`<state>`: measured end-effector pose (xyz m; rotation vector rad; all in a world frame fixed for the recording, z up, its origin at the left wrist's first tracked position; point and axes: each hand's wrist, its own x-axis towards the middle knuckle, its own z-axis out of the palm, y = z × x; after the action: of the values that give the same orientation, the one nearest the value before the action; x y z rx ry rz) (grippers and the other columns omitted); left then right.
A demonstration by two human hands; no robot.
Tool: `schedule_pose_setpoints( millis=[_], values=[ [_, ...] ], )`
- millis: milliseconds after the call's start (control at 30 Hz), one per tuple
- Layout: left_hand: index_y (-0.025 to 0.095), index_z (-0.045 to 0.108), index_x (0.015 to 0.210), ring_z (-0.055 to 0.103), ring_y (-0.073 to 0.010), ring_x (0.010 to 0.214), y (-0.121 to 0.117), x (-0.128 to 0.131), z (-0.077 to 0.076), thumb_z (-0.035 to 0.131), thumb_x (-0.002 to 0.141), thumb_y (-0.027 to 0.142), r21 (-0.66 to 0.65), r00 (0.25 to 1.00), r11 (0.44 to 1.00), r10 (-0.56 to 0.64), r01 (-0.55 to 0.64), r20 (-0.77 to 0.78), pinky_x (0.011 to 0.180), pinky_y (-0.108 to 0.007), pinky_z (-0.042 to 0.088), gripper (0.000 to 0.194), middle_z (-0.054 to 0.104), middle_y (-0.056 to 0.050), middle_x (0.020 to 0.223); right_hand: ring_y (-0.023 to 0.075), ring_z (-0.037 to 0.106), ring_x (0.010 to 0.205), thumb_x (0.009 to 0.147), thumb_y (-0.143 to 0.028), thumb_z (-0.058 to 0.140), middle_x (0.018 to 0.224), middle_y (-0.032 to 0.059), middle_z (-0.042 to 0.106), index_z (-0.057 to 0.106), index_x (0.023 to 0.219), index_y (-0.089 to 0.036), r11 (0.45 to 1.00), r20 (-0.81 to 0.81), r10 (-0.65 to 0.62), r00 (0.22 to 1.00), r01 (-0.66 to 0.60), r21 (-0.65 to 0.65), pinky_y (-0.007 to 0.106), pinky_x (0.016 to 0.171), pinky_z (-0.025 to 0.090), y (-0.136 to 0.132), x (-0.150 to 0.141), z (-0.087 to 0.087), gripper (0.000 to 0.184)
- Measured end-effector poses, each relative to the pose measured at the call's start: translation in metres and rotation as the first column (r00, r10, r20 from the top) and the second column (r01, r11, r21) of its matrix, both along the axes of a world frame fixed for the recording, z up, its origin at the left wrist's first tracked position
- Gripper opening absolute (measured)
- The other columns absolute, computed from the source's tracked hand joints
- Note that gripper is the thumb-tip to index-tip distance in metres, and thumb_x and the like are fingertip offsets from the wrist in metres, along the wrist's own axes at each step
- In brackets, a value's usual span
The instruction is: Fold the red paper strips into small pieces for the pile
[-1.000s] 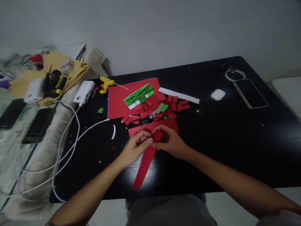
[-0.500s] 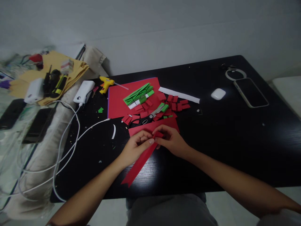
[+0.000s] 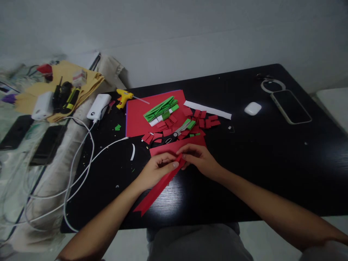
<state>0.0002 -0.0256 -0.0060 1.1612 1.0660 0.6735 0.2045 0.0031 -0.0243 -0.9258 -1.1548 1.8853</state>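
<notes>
A long red paper strip [image 3: 160, 188] slants from between my hands down toward the front edge of the table. My left hand [image 3: 157, 168] pinches it near its upper end, thumb on top. At that same end my right hand [image 3: 199, 159] grips the paper between thumb and fingers, which partly hide it. Just beyond my hands lies a red paper sheet [image 3: 165, 148]. Scissors [image 3: 174, 136] rest past it among several small folded red paper pieces [image 3: 202, 123]. Farther back, a folded green paper bundle [image 3: 161, 108] sits on a larger red sheet [image 3: 134, 121].
A yellow glue gun [image 3: 123, 98] stands at the back left, near a white power bank [image 3: 99, 106] with a looping white cable [image 3: 92, 145]. A white paper strip [image 3: 208, 110] lies behind the red pieces. To the right are a white earbud case [image 3: 252, 108] and a phone [image 3: 290, 107].
The strip's upper end, which stood folded up between my fingers, now lies flatter under them. Its lower end has swung slightly left. Both hands stay nearly in place.
</notes>
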Motion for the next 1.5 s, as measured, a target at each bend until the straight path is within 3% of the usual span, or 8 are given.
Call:
schedule_pose_setpoints(
  millis=[233,433,1000,1233,1500],
  values=[
    [0.014,0.067,0.094,0.061,-0.0091,0.051,-0.0013,0.0001,0.0026,0.074,0.089,0.042,-0.149,0.998,0.989,-0.014,0.022,0.054,0.05,-0.021,0.052,0.029,0.066,0.001,0.071,0.014,0.071,0.068,0.087,-0.038,0.076,0.083,0.0015,0.071,0.072,0.101,-0.017,0.998,-0.06,0.067,0.996,-0.067,0.009,0.029,0.067,0.06,-0.0008,0.0021,-0.0003,0.025],
    [0.013,0.069,0.095,0.059,-0.0083,0.051,-0.0015,0.0011,0.0022,0.073,0.09,0.041,-0.135,0.998,0.99,-0.031,0.039,0.061,0.047,-0.02,0.05,0.028,0.065,0.001,0.072,0.0127,0.067,0.066,0.08,-0.033,0.084,0.08,-0.0003,0.071,0.071,0.098,-0.018,0.999,-0.011,0.044,0.999,-0.043,0.026,0.027,0.064,0.057,-0.0043,-0.0022,-0.0018,0.027],
    [0.014,0.072,0.093,0.056,-0.0091,0.065,-0.0007,-0.0011,-0.0042,0.074,0.089,0.041,0.014,0.999,0.999,-0.034,0.034,-0.003,0.061,-0.021,0.041,0.028,0.071,-0.002,0.081,0.0152,0.068,0.067,0.079,-0.031,0.081,0.08,0.0011,0.072,0.071,0.095,-0.017,0.997,0.1,0.057,0.993,-0.062,0.054,0.03,0.067,0.054,-0.0009,0.0011,-0.0039,0.023],
    [0.014,0.067,0.093,0.055,-0.0081,0.053,-0.003,-0.0032,-0.0034,0.077,0.087,0.042,-0.044,0.999,0.998,-0.051,0.052,0.012,0.051,-0.02,0.042,0.03,0.063,0.002,0.069,0.0142,0.068,0.069,0.079,-0.032,0.082,0.082,0.0002,0.072,0.072,0.094,-0.018,0.998,0.083,0.043,0.996,-0.047,0.041,0.029,0.069,0.054,-0.0009,0.0009,-0.0034,0.022],
    [0.013,0.069,0.092,0.061,-0.0113,0.056,-0.0014,-0.004,-0.001,0.075,0.088,0.041,-0.08,0.997,0.994,-0.073,0.075,0.026,0.055,-0.024,0.051,0.029,0.066,-0.001,0.071,0.0155,0.067,0.077,0.079,-0.027,0.08,0.087,0.0016,0.071,0.069,0.104,-0.018,0.989,0.063,0.102,0.993,-0.108,0.102,0.029,0.072,0.052,-0.0022,0.0021,0.0009,0.03]
  ],
)
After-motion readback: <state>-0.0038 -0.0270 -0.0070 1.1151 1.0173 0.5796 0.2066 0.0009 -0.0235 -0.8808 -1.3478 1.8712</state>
